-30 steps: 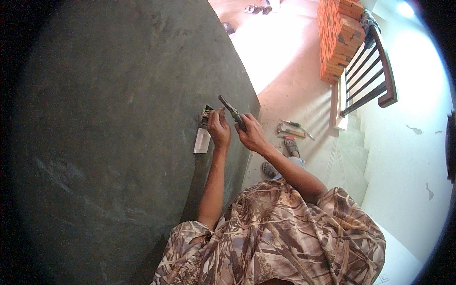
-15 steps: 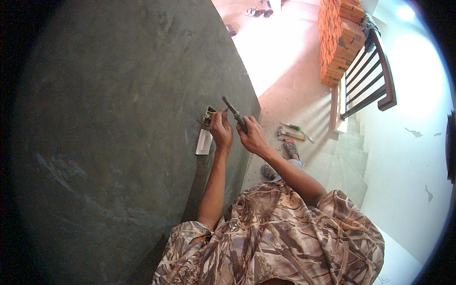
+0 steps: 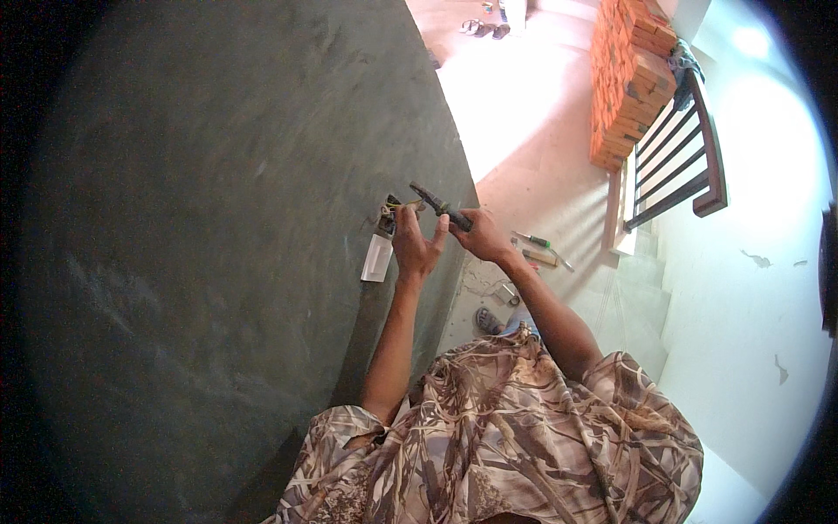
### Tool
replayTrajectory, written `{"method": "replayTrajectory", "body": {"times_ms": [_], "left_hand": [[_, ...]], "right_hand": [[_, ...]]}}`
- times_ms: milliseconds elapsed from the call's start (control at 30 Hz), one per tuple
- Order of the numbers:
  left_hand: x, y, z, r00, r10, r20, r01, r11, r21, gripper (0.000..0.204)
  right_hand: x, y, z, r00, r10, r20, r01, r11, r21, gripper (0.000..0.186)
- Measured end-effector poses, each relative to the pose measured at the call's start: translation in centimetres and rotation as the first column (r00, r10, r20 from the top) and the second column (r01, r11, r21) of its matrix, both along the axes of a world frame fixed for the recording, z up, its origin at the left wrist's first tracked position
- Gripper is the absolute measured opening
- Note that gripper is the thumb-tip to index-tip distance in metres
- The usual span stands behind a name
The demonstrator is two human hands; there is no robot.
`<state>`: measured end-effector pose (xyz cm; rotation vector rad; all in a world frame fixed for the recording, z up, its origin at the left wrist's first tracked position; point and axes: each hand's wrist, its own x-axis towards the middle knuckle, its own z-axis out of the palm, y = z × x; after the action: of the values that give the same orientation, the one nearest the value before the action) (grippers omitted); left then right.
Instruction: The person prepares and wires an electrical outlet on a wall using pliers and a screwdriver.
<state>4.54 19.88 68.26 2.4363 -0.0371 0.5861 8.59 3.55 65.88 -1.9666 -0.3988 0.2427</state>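
Note:
My left hand is at the wires of a wall box, fingertips curled near them and thumb raised toward the tool in my other hand; what the fingertips hold is too small to make out. My right hand grips a dark plier-like tool with green on it, angled up toward the left, its tip just above the wires. Directly below the box a white switch plate lies against the dark grey wall.
A green-handled screwdriver, a wooden-handled tool and small items lie on the floor by my sandalled foot. At right are stacked orange bricks, a dark railing and descending steps. Sandals sit farther off.
My right hand and the tool have shifted slightly right. My left thumb has risen toward the tool. My right foot is no longer clearly visible, and small items show near where it was.

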Motion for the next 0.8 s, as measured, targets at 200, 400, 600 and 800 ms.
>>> {"method": "replayTrajectory", "body": {"times_ms": [200,400,600,800], "left_hand": [[0.5,0.0,-0.6,0.998,0.037,0.051,-0.040,0.998,0.046,0.055],[1.1,0.6,-1.7,0.996,0.055,0.069,-0.058,0.998,0.035,0.055],[1.5,1.2,-2.1,0.995,0.039,0.091,-0.038,0.999,-0.012,0.053],[1.6,2.3,-2.6,0.996,0.013,0.089,-0.012,1.000,-0.013,0.049]], "right_hand": [[0.4,0.2,-0.5,0.997,-0.039,0.069,0.046,0.995,-0.093,0.034],[-1.1,2.2,-1.4,0.952,-0.265,0.152,0.283,0.953,-0.108,0.037],[-0.9,4.8,-4.2,0.928,-0.360,0.100,0.362,0.932,-0.005,0.040],[-2.0,6.8,-4.4,0.899,-0.437,0.038,0.438,0.898,-0.032,0.041]]}}
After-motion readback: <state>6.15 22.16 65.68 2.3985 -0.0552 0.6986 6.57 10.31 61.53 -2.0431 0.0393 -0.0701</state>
